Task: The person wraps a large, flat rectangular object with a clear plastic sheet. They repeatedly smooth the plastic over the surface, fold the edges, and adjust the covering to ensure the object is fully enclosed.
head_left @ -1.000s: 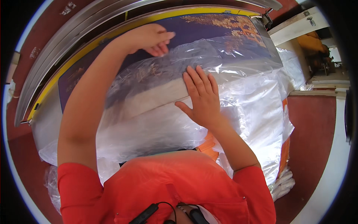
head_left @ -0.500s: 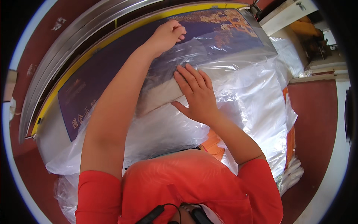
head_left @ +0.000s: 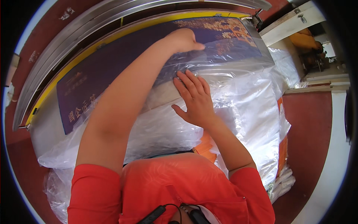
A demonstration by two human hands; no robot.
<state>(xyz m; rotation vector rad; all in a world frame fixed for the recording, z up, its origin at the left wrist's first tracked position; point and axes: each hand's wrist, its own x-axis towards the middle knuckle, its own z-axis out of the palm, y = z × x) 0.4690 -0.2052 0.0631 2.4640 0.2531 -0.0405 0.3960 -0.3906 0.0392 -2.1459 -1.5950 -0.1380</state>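
Note:
Clear plastic film [head_left: 175, 127] covers the near part of a long flat panel, a dark purple-blue mat [head_left: 123, 67] with gold blossoms at its right end. My left hand [head_left: 184, 41] is closed above the mat, at the far edge of the film. The thumb points right, and whatever the curled fingers hold is hidden. My right hand [head_left: 195, 99] lies flat on the film with fingers spread, pressing it down nearer to me. Under the film beside it shows a pale strip [head_left: 160, 98].
A yellow-edged frame [head_left: 149, 21] and curved silver metal rails [head_left: 48, 63] run along the far side. On the right, bunched white plastic [head_left: 253, 108] hangs over orange material [head_left: 282, 149]. A white drawer-like board [head_left: 292, 23] stands at the far right, above a red floor [head_left: 307, 130].
My left hand has moved to the right over the mat, toward the blossoms. My right hand stays flat on the film in nearly the same spot. The whole view has shifted slightly.

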